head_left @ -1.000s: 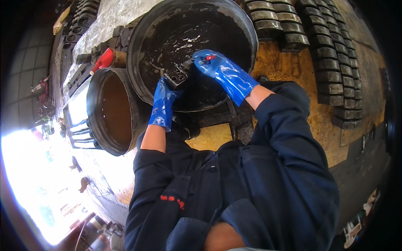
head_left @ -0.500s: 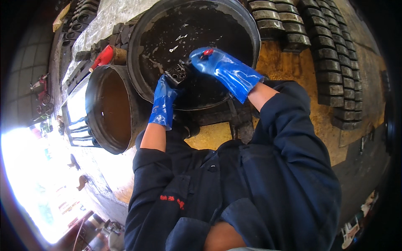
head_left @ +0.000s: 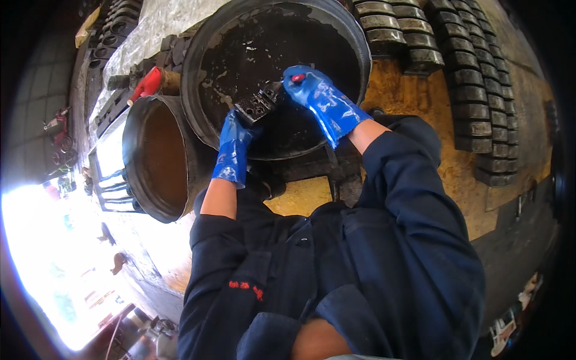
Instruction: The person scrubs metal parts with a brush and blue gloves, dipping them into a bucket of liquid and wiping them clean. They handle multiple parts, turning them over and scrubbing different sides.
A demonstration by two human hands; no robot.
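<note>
Both gloved hands, left [head_left: 233, 147] and right [head_left: 318, 99], grip block [head_left: 259, 105] at tub [head_left: 207, 129] centre; oily gloves risk slip, splash toward 12.

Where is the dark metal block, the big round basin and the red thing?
dark metal block [head_left: 259, 105], head view, its top face with holes.
big round basin [head_left: 204, 54], head view, its left rim.
red thing [head_left: 147, 84], head view, its middle, left of the basin.

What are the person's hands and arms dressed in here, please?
Both the left hand and the right hand wear glossy blue rubber gloves, wet and smeared with pale streaks. The arms are in dark navy work sleeves, the left pushed up past the forearm, with small red marks on it.
</note>
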